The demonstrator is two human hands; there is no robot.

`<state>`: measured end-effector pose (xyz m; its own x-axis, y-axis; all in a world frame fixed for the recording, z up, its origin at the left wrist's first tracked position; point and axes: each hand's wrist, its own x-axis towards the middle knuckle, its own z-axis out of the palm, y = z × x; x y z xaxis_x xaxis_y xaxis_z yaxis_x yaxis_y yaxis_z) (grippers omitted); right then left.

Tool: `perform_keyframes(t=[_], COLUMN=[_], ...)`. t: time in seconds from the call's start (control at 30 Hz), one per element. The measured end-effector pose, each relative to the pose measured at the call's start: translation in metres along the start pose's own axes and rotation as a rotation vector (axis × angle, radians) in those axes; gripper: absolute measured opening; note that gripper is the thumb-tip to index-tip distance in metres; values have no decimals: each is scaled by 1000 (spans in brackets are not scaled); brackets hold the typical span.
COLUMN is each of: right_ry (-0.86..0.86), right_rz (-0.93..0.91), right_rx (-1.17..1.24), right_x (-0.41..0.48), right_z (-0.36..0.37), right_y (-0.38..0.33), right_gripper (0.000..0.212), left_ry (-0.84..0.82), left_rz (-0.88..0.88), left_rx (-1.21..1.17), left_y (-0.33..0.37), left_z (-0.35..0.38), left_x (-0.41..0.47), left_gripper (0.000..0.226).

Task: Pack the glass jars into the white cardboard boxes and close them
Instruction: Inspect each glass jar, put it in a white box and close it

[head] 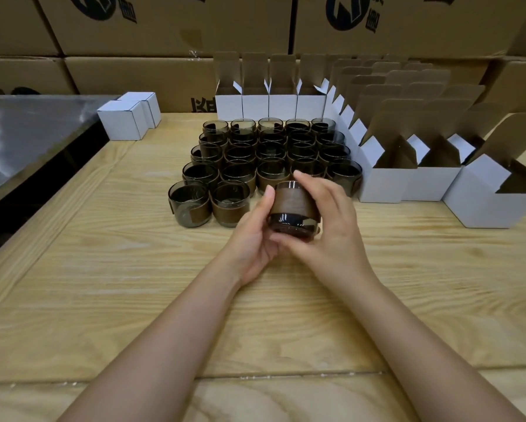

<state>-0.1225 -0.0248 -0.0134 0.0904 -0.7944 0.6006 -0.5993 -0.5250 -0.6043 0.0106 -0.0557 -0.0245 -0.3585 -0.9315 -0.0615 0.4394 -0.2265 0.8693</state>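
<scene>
Head view: rear of jar cluster (257, 153) half hidden behind front rows; far-right open white box (487, 205) cut by frame edge. Just before cluster, over table (103, 269): glass jar (293, 205), clasped by curled left grip (254, 239) and right grip (334, 229).

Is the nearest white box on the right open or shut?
Open: the nearest white box has its lid flap standing upright.

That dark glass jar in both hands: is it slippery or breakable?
Probably breakable: the jar is smoked glass. Its brown sleeve likely adds friction; the glossy bare base looks slicker. Short and wide, it should resist tipping.
</scene>
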Motion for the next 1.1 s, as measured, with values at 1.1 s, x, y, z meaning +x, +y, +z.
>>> perform_keyframes(t=[1.1], right_ry=[121], right_rz=[668], right_rx=[1345], right_x=[0], right_z=[21], right_y=[-17], right_gripper=[31], left_ry=[64], left_rz=[149], left_rx=[91], left_y=[2], left_z=[0], left_x=[-2], left_gripper=[77])
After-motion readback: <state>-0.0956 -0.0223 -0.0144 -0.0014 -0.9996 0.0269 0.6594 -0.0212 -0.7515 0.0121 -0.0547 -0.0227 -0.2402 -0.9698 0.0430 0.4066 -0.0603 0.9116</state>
